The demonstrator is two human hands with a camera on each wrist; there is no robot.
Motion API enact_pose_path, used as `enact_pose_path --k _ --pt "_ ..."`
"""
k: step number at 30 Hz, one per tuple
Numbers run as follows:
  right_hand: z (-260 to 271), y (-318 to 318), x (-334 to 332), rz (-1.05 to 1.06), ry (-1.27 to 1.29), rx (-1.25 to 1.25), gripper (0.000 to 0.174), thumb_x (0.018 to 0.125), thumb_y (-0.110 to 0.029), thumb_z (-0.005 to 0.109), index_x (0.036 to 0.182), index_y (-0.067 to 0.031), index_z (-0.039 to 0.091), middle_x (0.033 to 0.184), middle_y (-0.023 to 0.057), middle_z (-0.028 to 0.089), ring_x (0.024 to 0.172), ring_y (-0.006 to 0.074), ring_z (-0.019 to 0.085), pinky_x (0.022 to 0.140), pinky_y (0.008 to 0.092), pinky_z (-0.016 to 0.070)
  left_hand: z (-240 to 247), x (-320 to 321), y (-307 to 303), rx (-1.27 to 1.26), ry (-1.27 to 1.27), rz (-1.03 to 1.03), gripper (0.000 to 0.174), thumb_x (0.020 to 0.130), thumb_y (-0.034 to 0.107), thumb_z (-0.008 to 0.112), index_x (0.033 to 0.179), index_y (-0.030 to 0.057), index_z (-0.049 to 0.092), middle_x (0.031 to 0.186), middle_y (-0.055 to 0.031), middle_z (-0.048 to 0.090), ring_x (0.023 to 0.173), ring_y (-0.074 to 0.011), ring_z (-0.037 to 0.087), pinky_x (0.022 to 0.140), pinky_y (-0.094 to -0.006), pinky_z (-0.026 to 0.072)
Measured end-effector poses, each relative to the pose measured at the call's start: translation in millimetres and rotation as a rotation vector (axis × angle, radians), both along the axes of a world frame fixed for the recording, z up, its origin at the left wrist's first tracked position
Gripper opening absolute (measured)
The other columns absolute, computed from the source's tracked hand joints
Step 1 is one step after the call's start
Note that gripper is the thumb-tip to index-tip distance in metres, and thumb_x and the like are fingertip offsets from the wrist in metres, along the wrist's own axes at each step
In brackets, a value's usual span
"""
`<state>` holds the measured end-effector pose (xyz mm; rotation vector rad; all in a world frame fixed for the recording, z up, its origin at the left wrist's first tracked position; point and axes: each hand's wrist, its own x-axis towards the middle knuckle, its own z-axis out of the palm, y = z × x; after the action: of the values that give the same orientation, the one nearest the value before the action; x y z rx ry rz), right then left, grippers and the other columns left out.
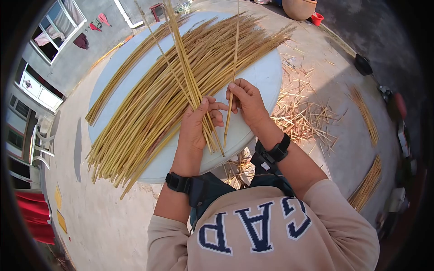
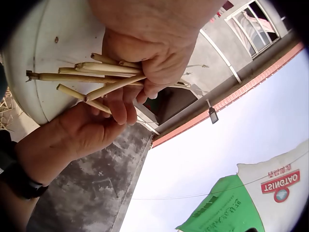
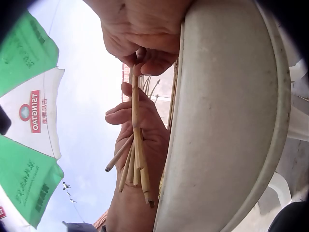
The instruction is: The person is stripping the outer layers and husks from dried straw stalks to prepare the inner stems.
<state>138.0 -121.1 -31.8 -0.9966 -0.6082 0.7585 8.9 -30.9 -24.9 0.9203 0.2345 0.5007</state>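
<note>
Several long straw stalks (image 1: 192,83) stand in the grip of the left hand (image 1: 199,119), their cut ends pointing down past the palm. The right hand (image 1: 246,101) pinches a single stalk (image 1: 235,58) between thumb and fingers, just right of the left hand. In the left wrist view, the cut ends (image 2: 96,77) fan out below the left hand (image 2: 145,53), with the right hand (image 2: 82,133) close by. In the right wrist view, the right hand (image 3: 145,34) holds its stalk (image 3: 135,101) in front of the left hand (image 3: 145,130).
A large pile of stalks (image 1: 149,99) with feathery tops lies across the round white table (image 1: 264,77), a smaller bundle (image 1: 122,70) beyond it at the left. Scraps (image 1: 303,108) litter the ground at right, near two more bundles (image 1: 365,115). A green and white umbrella (image 3: 29,53) hangs overhead.
</note>
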Motion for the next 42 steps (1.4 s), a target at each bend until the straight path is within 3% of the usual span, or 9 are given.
enact_pose_path --k 1,3,9,15,21,27,34,39,42 --pt "-2 1 2 -0.039 0.019 0.023 0.018 0.087 -0.022 0.055 0.081 -0.0045 0.053 0.066 0.0021 0.055 0.045 0.0069 0.046 0.040 0.0199 0.0361 -1 0 1 -0.003 0.000 0.008 0.024 0.092 0.022 0.046 0.098 -0.0005 0.051 0.087 -0.0206 0.061 0.059 -0.0141 0.057 0.050 -0.0239 0.0507" --pt "-5 2 5 -0.093 0.038 0.043 0.019 0.087 -0.023 0.054 0.080 -0.0054 0.052 0.066 0.0023 0.055 0.044 0.0070 0.045 0.039 0.0201 0.0344 -4 0 6 -0.079 -0.109 -0.099 0.027 0.093 0.022 0.044 0.104 -0.0029 0.048 0.097 -0.0237 0.059 0.074 -0.0204 0.063 0.064 -0.0316 0.0563" --pt "-7 5 5 -0.106 0.094 0.084 0.015 0.086 -0.019 0.053 0.081 -0.0053 0.051 0.065 0.0024 0.054 0.048 0.0085 0.048 0.040 0.0200 0.0345 -3 -1 7 -0.110 -0.174 -0.153 0.027 0.093 0.019 0.043 0.107 -0.0030 0.047 0.102 -0.0253 0.058 0.088 -0.0260 0.063 0.071 -0.0364 0.0559" --pt "9 -12 -5 -0.028 0.247 0.107 0.011 0.086 -0.016 0.053 0.089 -0.0064 0.048 0.061 0.0003 0.049 0.045 0.0070 0.042 0.037 0.0190 0.0306 -7 -1 8 -0.070 -0.117 -0.115 0.021 0.090 0.016 0.049 0.103 -0.0003 0.051 0.100 -0.0235 0.059 0.089 -0.0259 0.062 0.070 -0.0368 0.0563" --pt "9 -20 -23 -0.020 0.095 0.022 0.012 0.084 -0.015 0.060 0.085 -0.0061 0.052 0.059 -0.0019 0.048 0.041 0.0019 0.036 0.036 0.0172 0.0277 -5 -1 3 -0.081 -0.056 -0.055 0.017 0.086 0.013 0.056 0.097 -0.0004 0.054 0.095 -0.0180 0.061 0.085 -0.0225 0.063 0.066 -0.0329 0.0568" --pt "-3 -21 -31 -0.046 0.025 -0.008 0.012 0.083 -0.016 0.062 0.085 -0.0050 0.057 0.062 -0.0008 0.051 0.042 0.0019 0.038 0.038 0.0165 0.0291 -12 0 5 -0.037 -0.018 -0.029 0.015 0.085 0.014 0.058 0.093 0.0006 0.056 0.087 -0.0120 0.061 0.075 -0.0171 0.061 0.066 -0.0299 0.0562" --pt "0 -42 -52 -0.052 -0.137 -0.174 0.016 0.082 -0.018 0.064 0.087 -0.0048 0.057 0.061 -0.0026 0.051 0.045 0.0021 0.039 0.039 0.0175 0.0305 -12 -1 7 -0.040 -0.053 -0.001 0.012 0.086 0.013 0.057 0.089 0.0006 0.058 0.086 -0.0124 0.062 0.073 -0.0188 0.062 0.069 -0.0324 0.0554" --pt "-3 -50 -57 0.013 -0.330 -0.337 0.013 0.080 -0.014 0.064 0.085 -0.0028 0.059 0.062 -0.0032 0.051 0.048 0.0028 0.039 0.042 0.0197 0.0327 -9 0 6 -0.060 -0.131 0.034 0.022 0.084 0.015 0.060 0.098 -0.0021 0.057 0.091 -0.0141 0.061 0.081 -0.0174 0.062 0.075 -0.0314 0.0549" --pt "4 -54 -59 0.068 -0.261 -0.409 0.012 0.079 -0.012 0.062 0.086 -0.0020 0.061 0.062 -0.0029 0.052 0.049 0.0029 0.041 0.044 0.0199 0.0339 -9 -1 7 -0.065 -0.178 0.024 0.023 0.084 0.013 0.059 0.101 -0.0032 0.056 0.094 -0.0157 0.061 0.084 -0.0185 0.062 0.077 -0.0323 0.0548"
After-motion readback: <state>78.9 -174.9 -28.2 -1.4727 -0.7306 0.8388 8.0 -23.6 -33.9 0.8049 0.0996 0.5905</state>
